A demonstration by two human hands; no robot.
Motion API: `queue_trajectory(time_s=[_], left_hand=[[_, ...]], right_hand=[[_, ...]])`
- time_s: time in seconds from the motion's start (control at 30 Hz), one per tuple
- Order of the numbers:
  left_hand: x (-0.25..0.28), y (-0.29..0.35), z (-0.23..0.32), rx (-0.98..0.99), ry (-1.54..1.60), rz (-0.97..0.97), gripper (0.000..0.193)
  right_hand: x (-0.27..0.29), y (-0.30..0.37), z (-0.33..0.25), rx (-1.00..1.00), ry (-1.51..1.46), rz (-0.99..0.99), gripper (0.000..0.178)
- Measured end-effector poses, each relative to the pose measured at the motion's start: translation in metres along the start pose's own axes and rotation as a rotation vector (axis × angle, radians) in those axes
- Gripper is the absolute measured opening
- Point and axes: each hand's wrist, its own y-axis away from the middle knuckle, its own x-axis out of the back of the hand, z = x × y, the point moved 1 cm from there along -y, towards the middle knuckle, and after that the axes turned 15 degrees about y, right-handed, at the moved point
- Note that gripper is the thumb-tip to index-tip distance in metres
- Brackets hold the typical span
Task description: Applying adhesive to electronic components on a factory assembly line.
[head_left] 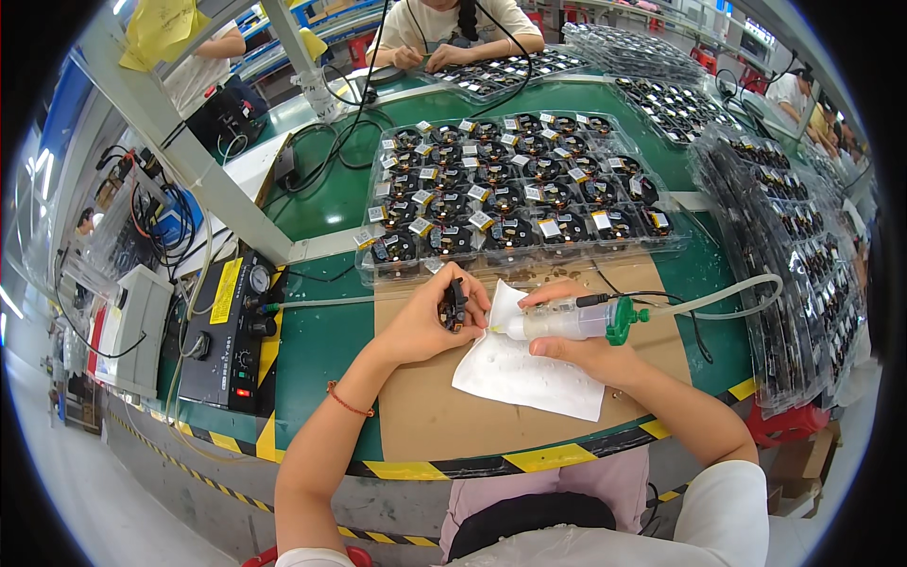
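My left hand (436, 319) is closed round a small black round electronic part (453, 304), held on edge above the mat. In my right hand (576, 348) lies a clear dispensing syringe (576, 319) with a green cap (624, 319) and an air hose. Its tip points left and meets, or nearly meets, the fingertips of my left hand; exact contact is too small to make out. Under both hands a white paper wipe (529, 380) rests on the brown cardboard mat (425, 416). Beyond them stands a clear plastic tray (510, 255) with rows of similar black parts carrying silver battery packs.
A black dispenser box (230, 331) with a gauge stands at left, its hose running toward my hands. Stacked filled trays (784, 255) rise at right. Yellow-black tape (491, 465) marks the table's near edge. Across the table, a person's hands (430, 59) work over another tray.
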Motion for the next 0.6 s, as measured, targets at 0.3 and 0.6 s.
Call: queue_trajectory(time_s=[0.3,0.6], left_hand=[[-0.0013,-0.0003,0.0021,0.003,-0.038,-0.002,0.039],[-0.0001,-0.0002,-0.0013,0.008,0.027,0.024,0.044]], right_hand=[[0.0000,0.0003,0.0002,0.016,-0.014,0.004,0.048],[0.0018,0.0002,0.0010,-0.033,-0.120,-0.003,0.045]])
